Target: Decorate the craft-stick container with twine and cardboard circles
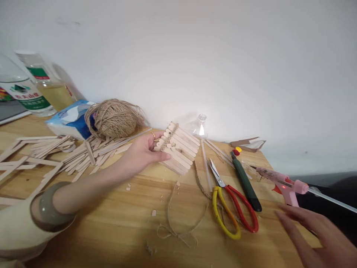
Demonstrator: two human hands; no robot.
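The left hand is closed on a stick panel, thumb laid over the upper face at its left end and fingers curled behind, mostly hidden. The panel, rows of pale sticks with twine bound across their rounded ends, is held tilted near the back edge of the table, about midway along; whether its lower side touches the wood I cannot tell.

The right hand is well apart from the left, at the table's right edge, with nothing in its grasp. Its fingers are loosely spread, a clear gap between them, and the tips are just beside the handle of a pink glue gun; I cannot tell if they touch it. The gun lies along that right edge, its nozzle pointing inward and a clear stick poking out behind.

Scissors and a green-handled tool lie between the two hands. A tied twine loop is nearer the front, while a twine ball and loose sticks fill the back left part
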